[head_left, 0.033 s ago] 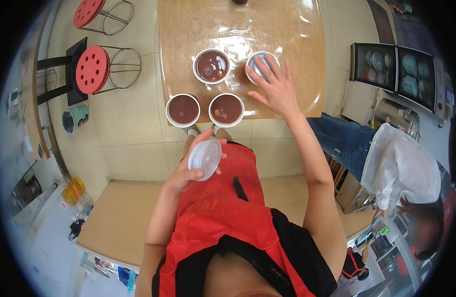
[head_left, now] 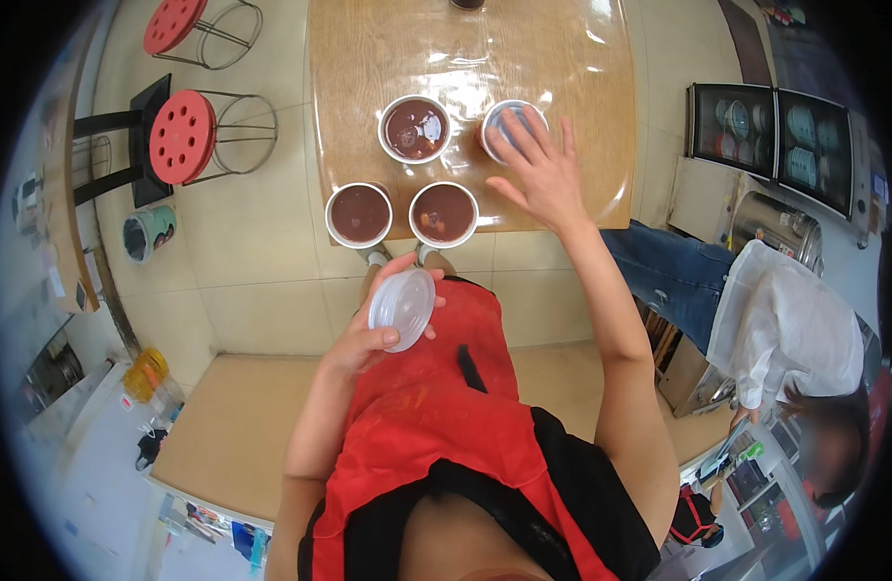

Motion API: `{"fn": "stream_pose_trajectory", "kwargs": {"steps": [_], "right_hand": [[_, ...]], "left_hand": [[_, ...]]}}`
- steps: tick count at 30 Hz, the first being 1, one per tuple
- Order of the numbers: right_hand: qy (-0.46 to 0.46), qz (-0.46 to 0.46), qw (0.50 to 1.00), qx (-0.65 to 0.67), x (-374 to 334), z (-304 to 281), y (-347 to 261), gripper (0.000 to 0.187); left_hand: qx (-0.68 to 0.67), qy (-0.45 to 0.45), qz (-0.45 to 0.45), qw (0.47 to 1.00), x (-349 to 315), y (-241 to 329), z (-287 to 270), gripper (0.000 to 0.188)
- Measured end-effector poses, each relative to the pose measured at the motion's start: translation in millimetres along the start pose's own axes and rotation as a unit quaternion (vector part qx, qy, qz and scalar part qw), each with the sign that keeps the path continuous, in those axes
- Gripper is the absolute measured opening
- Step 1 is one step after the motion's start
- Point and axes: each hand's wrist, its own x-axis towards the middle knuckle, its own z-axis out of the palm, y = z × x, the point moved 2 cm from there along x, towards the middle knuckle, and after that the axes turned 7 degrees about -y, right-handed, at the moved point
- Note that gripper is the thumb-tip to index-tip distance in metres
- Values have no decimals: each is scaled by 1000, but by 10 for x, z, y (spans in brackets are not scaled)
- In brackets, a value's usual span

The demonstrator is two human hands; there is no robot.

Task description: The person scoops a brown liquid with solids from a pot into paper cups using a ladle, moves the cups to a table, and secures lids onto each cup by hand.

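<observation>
My left hand (head_left: 364, 334) is closed around a small stack of clear round plastic lids (head_left: 401, 310), held in front of my red apron. With fingers spread, my right hand (head_left: 543, 174) lies over the back right cup (head_left: 484, 141). A translucent lid (head_left: 512, 118) is on that cup, partly hidden under the fingers. Three white-rimmed cups of dark brown liquid stand uncovered: one at the back left (head_left: 415, 128), one at the front left (head_left: 359, 215) and one at the front right (head_left: 443, 214). Pale lumps show in the front right one.
The cups stand near the front edge of a shiny wooden table (head_left: 369, 48). Red stools (head_left: 183, 137) are on the left. On the right, a person in a white top (head_left: 785, 310) is beside a glass-doored cabinet with bowls (head_left: 775, 145). A tan bench (head_left: 233, 416) runs behind me.
</observation>
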Motion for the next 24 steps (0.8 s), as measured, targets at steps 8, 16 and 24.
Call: {"fn": "stream_pose_trajectory", "kwargs": {"steps": [8, 16, 24], "right_hand": [[-95, 6, 830, 550, -385, -653, -1285, 29], [-97, 23, 683, 724, -446, -812, -1572, 12], [-127, 138, 506, 842, -569, -774, -1632, 6]], "left_hand": [[25, 40, 43, 998, 72, 84, 163, 92], [107, -31, 79, 991, -38, 243, 300, 96], [295, -21, 138, 945, -122, 269, 214, 99]]}}
